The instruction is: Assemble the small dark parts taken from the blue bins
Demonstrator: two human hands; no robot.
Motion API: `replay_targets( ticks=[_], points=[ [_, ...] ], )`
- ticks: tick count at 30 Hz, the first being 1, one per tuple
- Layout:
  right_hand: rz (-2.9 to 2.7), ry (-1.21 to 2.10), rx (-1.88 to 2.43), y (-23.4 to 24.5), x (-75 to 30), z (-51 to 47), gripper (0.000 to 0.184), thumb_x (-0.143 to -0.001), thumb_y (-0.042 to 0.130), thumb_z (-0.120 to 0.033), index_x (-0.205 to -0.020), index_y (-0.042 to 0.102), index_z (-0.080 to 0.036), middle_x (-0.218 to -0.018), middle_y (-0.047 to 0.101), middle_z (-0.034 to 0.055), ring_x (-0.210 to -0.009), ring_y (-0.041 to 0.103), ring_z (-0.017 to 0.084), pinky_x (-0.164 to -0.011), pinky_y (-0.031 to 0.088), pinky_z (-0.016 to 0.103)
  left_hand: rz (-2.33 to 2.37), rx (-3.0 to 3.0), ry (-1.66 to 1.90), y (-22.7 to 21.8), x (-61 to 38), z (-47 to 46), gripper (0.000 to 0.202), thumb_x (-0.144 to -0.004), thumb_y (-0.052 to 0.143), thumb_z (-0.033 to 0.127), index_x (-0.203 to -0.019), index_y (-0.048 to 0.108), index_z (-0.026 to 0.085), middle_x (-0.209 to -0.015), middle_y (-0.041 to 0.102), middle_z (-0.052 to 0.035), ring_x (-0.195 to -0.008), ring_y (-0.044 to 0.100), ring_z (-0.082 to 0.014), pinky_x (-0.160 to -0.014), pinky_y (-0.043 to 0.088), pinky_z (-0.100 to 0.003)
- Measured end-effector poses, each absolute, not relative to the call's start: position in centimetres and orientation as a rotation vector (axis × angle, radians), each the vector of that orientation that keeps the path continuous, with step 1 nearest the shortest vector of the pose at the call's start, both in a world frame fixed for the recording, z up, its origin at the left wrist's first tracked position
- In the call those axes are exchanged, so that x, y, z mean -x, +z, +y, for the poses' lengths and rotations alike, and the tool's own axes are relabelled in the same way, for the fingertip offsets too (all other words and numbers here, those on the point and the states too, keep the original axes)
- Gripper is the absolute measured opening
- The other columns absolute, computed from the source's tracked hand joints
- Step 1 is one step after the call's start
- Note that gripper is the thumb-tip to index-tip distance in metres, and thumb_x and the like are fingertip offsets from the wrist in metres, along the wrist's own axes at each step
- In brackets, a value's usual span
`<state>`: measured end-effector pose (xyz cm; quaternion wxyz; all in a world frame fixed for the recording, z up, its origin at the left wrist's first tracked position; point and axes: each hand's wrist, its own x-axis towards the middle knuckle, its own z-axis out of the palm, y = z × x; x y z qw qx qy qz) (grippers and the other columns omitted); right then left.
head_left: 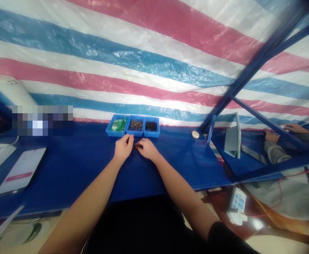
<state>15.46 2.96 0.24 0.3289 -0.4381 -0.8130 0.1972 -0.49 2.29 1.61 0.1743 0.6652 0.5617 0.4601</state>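
My left hand (124, 147) is closed, its fingers curled together just in front of the middle bin. Close beside it, my right hand (146, 148) is also closed in a pinch, with a tiny dark piece at the fingertips that is too small to name. Behind the hands stand three joined blue bins: the left bin (114, 134) has green pieces (119, 124) in clear plastic, the middle bin (133, 134) holds many small brass-and-dark parts (136, 125), and the right bin (151, 134) holds small black parts (151, 126).
On the blue table (77, 169) a phone (22, 171) lies at the left. A small round pale object (195, 134) is at the right, near a blue metal frame (223, 100). Beyond it are a propped tablet (234, 135) and a co-worker's hands (272, 137). Striped sheeting hangs behind.
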Motion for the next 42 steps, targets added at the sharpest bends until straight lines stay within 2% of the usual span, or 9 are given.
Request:
replay_targets(
  ticks=[7, 14, 20, 26, 31, 34, 36, 42],
  points=[
    [-1.924, 0.492, 1.245, 0.0, -16.3, 3.7, 0.015, -0.084, 0.058, -0.018, -0.089, 0.072, -0.02, -0.083, 0.065, 0.0036, -0.075, 0.06, 0.015, -0.079, 0.048, 0.027, 1.476, -1.984, 1.249, 1.6, 0.4, 2.6, 0.028, -0.088, 0.049, 0.039, -0.1, 0.064, 0.019, -0.087, 0.069, -0.0034, -0.071, 0.061, -0.0156, -0.069, 0.047, -0.025],
    [-1.766, 0.416, 1.59, 0.3, -17.4, 3.9, 0.015, -0.083, 0.056, -0.026, -0.09, 0.067, -0.021, -0.081, 0.066, 0.0016, -0.079, 0.06, 0.016, -0.075, 0.047, 0.027, 1.607, -1.941, 1.24, 1.6, 0.6, 2.8, 0.028, -0.088, 0.047, 0.037, -0.097, 0.066, 0.019, -0.083, 0.069, -0.0021, -0.065, 0.059, -0.0144, -0.069, 0.046, -0.025],
    [-1.977, 0.357, 1.582, 0.2, -17.2, 3.9, 0.032, -0.082, 0.062, -0.034, -0.112, 0.066, -0.025, -0.088, 0.066, 0.0037, -0.085, 0.058, 0.019, -0.079, 0.046, 0.029, 1.634, -1.948, 1.215, 1.3, 0.5, 2.8, 0.026, -0.088, 0.047, 0.035, -0.095, 0.066, 0.019, -0.082, 0.069, -0.0016, -0.066, 0.061, -0.0148, -0.07, 0.047, -0.025],
    [-2.085, 0.331, 1.533, 0.0, -16.9, 3.8, 0.017, -0.085, 0.061, -0.032, -0.094, 0.073, -0.025, -0.091, 0.065, 0.0062, -0.088, 0.057, 0.02, -0.082, 0.044, 0.032, 1.616, -1.956, 1.205, 1.1, 0.7, 3.1, 0.024, -0.088, 0.048, 0.035, -0.095, 0.066, 0.02, -0.083, 0.07, -0.0013, -0.072, 0.064, -0.0159, -0.075, 0.048, -0.026],
    [-1.896, 0.596, 1.251, -0.1, -16.6, 3.9, 0.017, -0.086, 0.059, -0.026, -0.097, 0.071, -0.022, -0.093, 0.069, 0.0039, -0.083, 0.061, 0.016, -0.083, 0.047, 0.03, 1.56, -1.982, 1.192, 0.6, 0.7, 3.1, 0.027, -0.087, 0.05, 0.037, -0.101, 0.067, 0.021, -0.088, 0.071, -0.0026, -0.076, 0.065, -0.0171, -0.076, 0.05, -0.027],
    [-1.701, 0.843, 1.055, 0.0, -16.2, 3.9, 0.02, -0.087, 0.057, -0.028, -0.099, 0.071, -0.022, -0.097, 0.071, 0.0034, -0.083, 0.064, 0.015, -0.081, 0.05, 0.029, 1.475, -2.009, 1.222, 0.3, 0.6, 3.1, 0.031, -0.088, 0.052, 0.036, -0.112, 0.065, 0.022, -0.101, 0.071, -0.0034, -0.083, 0.065, -0.0174, -0.078, 0.05, -0.028],
    [-1.594, 0.964, 0.98, 0.2, -15.9, 3.9, 0.02, -0.086, 0.057, -0.03, -0.098, 0.071, -0.02, -0.094, 0.071, 0.004, -0.08, 0.065, 0.015, -0.076, 0.051, 0.028, 1.43, -2.005, 1.221, 0.3, 0.5, 3.1, 0.032, -0.089, 0.051, 0.038, -0.112, 0.066, 0.023, -0.107, 0.07, -0.0037, -0.084, 0.066, -0.0173, -0.075, 0.05, -0.027],
    [-1.448, 1.155, 0.958, 0.6, -15.7, 3.8, 0.023, -0.08, 0.064, -0.036, -0.094, 0.071, -0.019, -0.078, 0.068, 0.0028, -0.065, 0.06, 0.013, -0.057, 0.049, 0.024, 1.36, -1.98, 1.206, 0.7, 0.3, 2.8, 0.031, -0.089, 0.051, 0.044, -0.101, 0.067, 0.021, -0.092, 0.071, -0.0032, -0.076, 0.065, -0.0169, -0.068, 0.05, -0.027]
  ],
)
